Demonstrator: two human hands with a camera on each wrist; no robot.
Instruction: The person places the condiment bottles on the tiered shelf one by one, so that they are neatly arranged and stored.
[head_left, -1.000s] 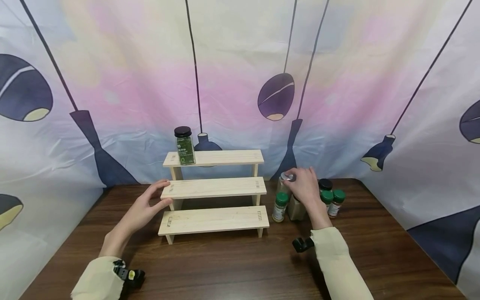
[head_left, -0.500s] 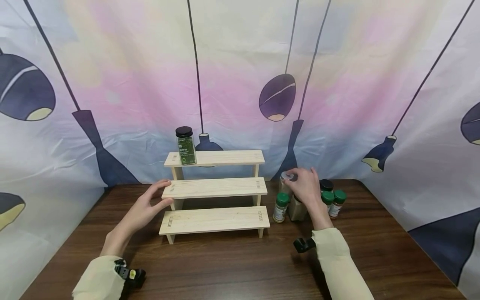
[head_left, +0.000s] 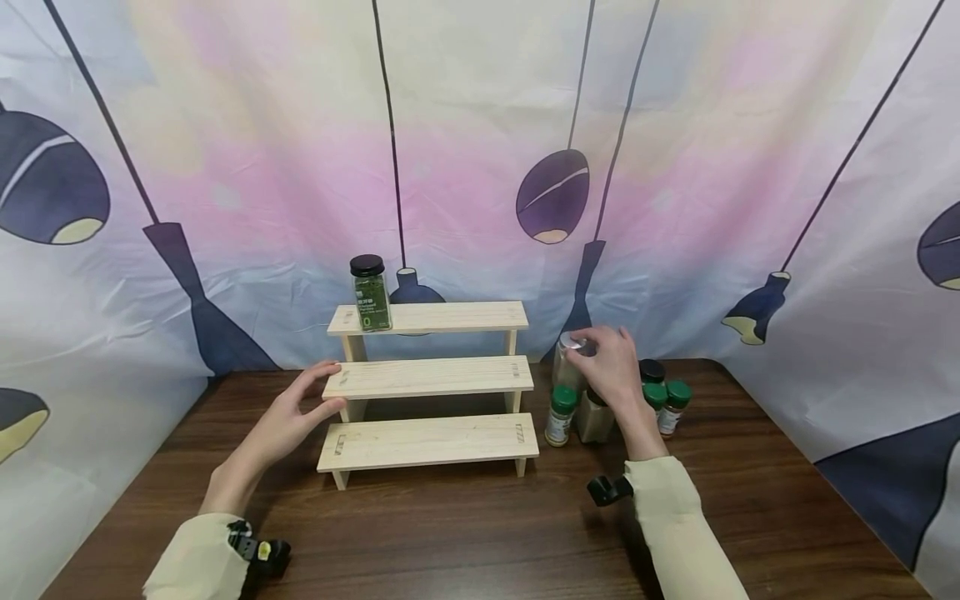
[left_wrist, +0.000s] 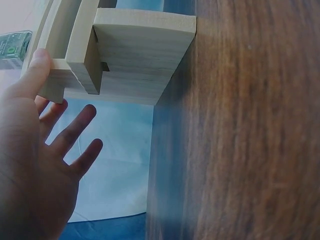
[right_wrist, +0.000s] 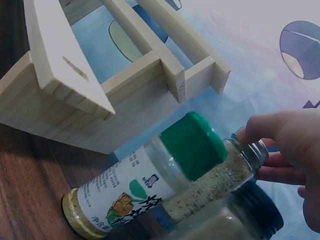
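Observation:
My left hand (head_left: 281, 425) holds the left end of the middle step of a three-tier wooden rack (head_left: 427, 377). In the left wrist view the thumb lies against the board's end while the other fingers spread beside it. At right, my right hand (head_left: 613, 367) pinches the clear-and-silver top of a glass spice jar (right_wrist: 212, 182) between thumb and fingers. Pale granules fill this jar, partly hidden behind a green-capped seasoning bottle (right_wrist: 142, 180). Beside it stands a dark-capped jar (head_left: 595, 419).
A black-lidded jar of green herbs (head_left: 372, 297) stands at the left of the top step. Right of my right hand are two more green-capped bottles (head_left: 672, 410) and a black-capped jar (head_left: 651, 371). A printed cloth backdrop (head_left: 465, 150) rises behind the brown wooden table (head_left: 465, 533).
My right hand has risen slightly with the glass spice jar in its fingers. The left hand stays on the rack.

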